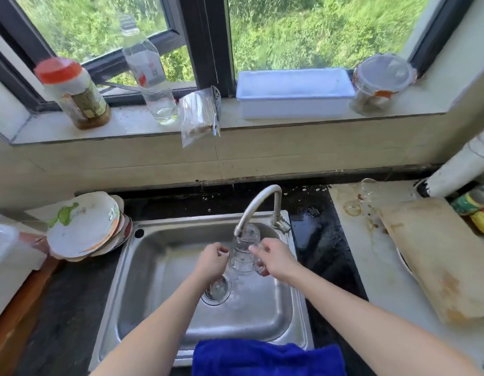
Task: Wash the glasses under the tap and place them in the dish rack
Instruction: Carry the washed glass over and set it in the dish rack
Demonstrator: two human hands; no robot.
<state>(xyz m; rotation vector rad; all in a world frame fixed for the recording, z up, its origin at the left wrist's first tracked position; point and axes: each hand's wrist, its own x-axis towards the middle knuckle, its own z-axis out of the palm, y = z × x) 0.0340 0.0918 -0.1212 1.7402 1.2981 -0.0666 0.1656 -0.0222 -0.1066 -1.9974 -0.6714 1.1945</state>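
Observation:
A clear drinking glass (244, 251) is held under the spout of the curved metal tap (258, 206), over the steel sink (159, 270). My left hand (212, 263) grips its left side and my right hand (276, 257) grips its right side. The glass looks like a stack of more than one, but I cannot tell for sure. Another clear glass (218, 290) lies in the sink bottom over the drain, partly hidden by my left wrist. A wine glass (364, 195) lies on its side on the right counter.
Dirty plates (85, 226) are stacked left of the sink. A worn cutting board (438, 253) lies on the right counter. A blue cloth (268, 356) hangs over the sink's front edge. The window sill holds a jar, a bottle, a white tub (293, 90) and a lidded container.

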